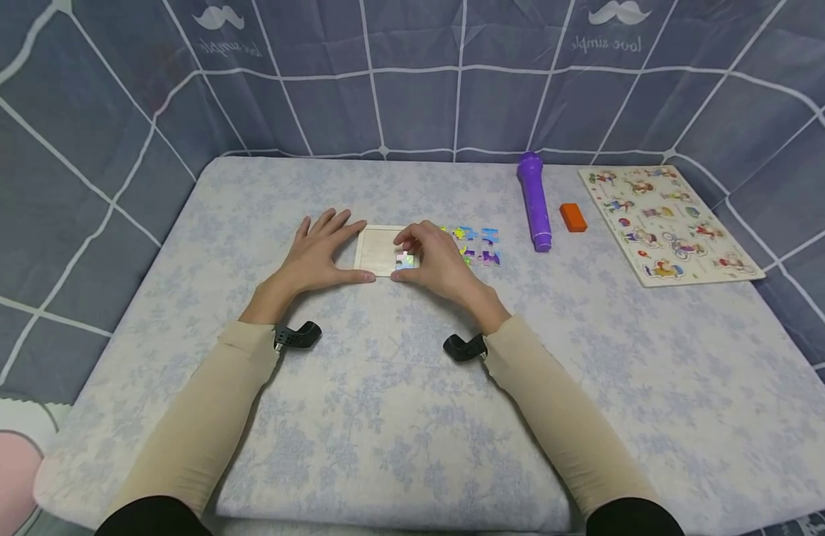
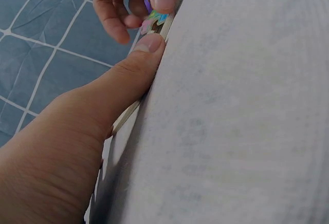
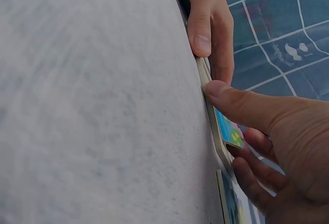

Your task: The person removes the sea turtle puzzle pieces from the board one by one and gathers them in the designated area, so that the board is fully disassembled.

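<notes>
A shallow wooden puzzle tray [image 1: 375, 251] lies on the table between both hands. My left hand [image 1: 319, 257] has its fingers spread at the tray's left end; its thumb touches the near rim. My right hand [image 1: 441, 262] curls over the tray's right end, holding a colourful puzzle piece [image 1: 404, 261] between thumb and fingers. In the right wrist view the puzzle piece [image 3: 229, 129] sits slightly tilted in the tray's corner, and the thumb touches the tray rim [image 3: 213, 118]. Loose puzzle pieces [image 1: 489, 246] lie just right of that hand, some partly hidden by it.
A purple microphone-shaped tube [image 1: 534, 201] stretches across the back of the table. Right of it are an orange block [image 1: 573, 217] and a large picture board [image 1: 667, 223] with cartoon figures. Grey checked curtains [image 1: 412, 112] stand behind the table [image 1: 386, 417].
</notes>
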The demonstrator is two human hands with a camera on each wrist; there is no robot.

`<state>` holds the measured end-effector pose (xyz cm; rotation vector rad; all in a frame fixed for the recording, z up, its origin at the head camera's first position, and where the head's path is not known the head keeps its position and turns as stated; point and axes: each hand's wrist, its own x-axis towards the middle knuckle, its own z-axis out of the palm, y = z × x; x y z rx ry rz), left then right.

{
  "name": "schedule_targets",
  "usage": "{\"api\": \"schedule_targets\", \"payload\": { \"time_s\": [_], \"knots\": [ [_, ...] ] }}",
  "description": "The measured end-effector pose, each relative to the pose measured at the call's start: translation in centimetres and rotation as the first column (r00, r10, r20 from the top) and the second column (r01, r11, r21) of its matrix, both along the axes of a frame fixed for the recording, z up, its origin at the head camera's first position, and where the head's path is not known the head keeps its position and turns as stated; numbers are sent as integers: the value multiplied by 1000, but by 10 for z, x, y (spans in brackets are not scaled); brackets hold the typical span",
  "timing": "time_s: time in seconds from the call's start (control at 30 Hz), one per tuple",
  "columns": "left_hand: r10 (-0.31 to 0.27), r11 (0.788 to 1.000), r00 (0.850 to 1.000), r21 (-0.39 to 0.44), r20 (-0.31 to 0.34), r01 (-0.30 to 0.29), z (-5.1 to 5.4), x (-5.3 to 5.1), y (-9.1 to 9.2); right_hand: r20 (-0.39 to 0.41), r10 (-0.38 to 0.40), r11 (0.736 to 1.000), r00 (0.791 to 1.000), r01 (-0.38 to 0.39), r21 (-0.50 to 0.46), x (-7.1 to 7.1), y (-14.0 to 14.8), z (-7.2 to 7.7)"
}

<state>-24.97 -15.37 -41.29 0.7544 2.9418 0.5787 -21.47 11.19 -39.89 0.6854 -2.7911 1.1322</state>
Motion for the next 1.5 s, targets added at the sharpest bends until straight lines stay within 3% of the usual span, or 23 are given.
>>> {"api": "schedule_targets", "payload": {
  "time_s": [0.17, 0.33, 0.53, 0.63, 0.87, 1.1, 1.3, 1.5],
  "knots": [
    [0, 1000, 1000, -5, -3, 0, 0, 0, -1, 3, 19, 997, 1000, -18, -73, 3, 1, 2],
    [2, 1000, 1000, -2, 0, -2, 2, 0, -1, -11, 60, 994, 998, -60, -91, 5, 2, 3],
    [-2, 1000, 1000, -5, -3, 2, 1, -1, -2, -22, 56, 990, 998, -59, -125, 6, 2, 3],
    [-1, 1000, 1000, -11, -5, 1, 1, -2, -3, -25, 57, 995, 998, -59, -76, 6, -2, 5],
    [-2, 1000, 1000, -2, -2, 2, 3, 0, -1, -7, 52, 982, 999, -49, 182, 5, -16, 11],
    [-7, 1000, 1000, -1, 6, 7, 4, -2, 2, 60, 27, 977, 998, -39, 208, 4, -16, 15],
    [-4, 1000, 1000, -15, 5, 4, 2, -2, 0, 65, 50, 967, 997, -65, 248, 6, -21, 19],
    [-7, 1000, 1000, -5, 8, 7, 1, -2, -1, 105, 38, 978, 994, -59, 200, 7, -24, 20]
  ]
}}
